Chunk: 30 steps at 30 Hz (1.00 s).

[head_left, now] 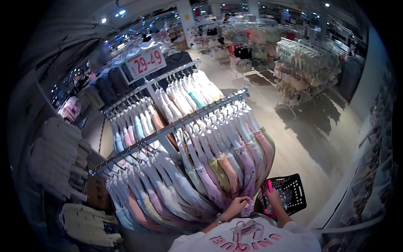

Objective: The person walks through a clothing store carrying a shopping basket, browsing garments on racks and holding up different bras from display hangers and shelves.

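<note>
In the head view, one large sign (146,64) reads "29-49" in red, small characters beside the figures too blurred to read; one smaller sign (161,35) behind it shows "59". Pink-and-black lettering curves across the one white shirt (245,238) of the wearer, only partly legible. Two rails, a front rail (197,115) and a back rail (151,87), carry pastel garments too crowded to count. Of the two hands, the right hand (273,196) grasps the pink handle (269,184) of one black basket (299,189), right of the front rail. The left hand (237,206), fingers bent, is at the lower end of a lavender garment (249,178); whether it pinches the cloth, I cannot tell.
</note>
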Tool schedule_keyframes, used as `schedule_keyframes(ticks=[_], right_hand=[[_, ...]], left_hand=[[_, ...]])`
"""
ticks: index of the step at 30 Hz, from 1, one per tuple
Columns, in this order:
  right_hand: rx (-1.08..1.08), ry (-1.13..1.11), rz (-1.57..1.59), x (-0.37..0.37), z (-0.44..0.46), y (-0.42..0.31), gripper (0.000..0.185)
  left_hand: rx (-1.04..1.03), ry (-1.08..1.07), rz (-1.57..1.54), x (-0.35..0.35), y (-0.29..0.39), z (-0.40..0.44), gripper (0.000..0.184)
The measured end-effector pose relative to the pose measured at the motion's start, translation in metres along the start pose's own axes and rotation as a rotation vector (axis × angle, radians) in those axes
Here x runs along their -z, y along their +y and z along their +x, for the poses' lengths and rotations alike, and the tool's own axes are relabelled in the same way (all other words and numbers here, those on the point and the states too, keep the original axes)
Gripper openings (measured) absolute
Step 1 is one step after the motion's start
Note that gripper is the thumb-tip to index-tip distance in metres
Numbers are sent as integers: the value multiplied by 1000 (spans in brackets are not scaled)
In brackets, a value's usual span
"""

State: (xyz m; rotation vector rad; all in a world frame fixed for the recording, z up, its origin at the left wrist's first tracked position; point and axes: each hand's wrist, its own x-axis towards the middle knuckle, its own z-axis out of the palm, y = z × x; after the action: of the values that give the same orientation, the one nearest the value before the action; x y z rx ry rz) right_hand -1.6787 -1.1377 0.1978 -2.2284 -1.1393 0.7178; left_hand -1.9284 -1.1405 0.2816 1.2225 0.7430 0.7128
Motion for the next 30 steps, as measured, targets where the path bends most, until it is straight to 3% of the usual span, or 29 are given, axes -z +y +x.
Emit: schedule_keyframes(ticks=[3,7,8,10,13,17,20,23,24,28,30], right_hand=[[22,26,-32,4,-2,8,30],[-56,-10,35,27,-20,-36,29],[-61,-23,59,37,-28,-52,29],[-89,-47,86,42,-30,-59,29],[-52,19,-47,9,6,0,28],[-51,50,-120,12,7,11,27],[-5,130,-377,36,-20,-7,26],[20,171,-510,40,-33,20,27],[-20,179,-498,44,-36,25,28],[25,188,-399,64,-25,48,23],[102,188,-288,75,-16,61,20]], left_hand=[[152,-33,28,9,1,2,18],[78,170,14,-1,13,-10,19],[34,213,21,-1,-10,-9,21],[119,180,50,2,-26,-12,21],[112,158,31,-1,-35,-19,21],[59,155,36,-2,-45,-21,20],[213,91,170,0,-23,-27,26],[124,157,301,5,-71,-22,35],[58,158,454,4,-70,-20,28],[63,-100,903,-7,-52,-10,14],[92,-252,878,-17,-110,10,16]])
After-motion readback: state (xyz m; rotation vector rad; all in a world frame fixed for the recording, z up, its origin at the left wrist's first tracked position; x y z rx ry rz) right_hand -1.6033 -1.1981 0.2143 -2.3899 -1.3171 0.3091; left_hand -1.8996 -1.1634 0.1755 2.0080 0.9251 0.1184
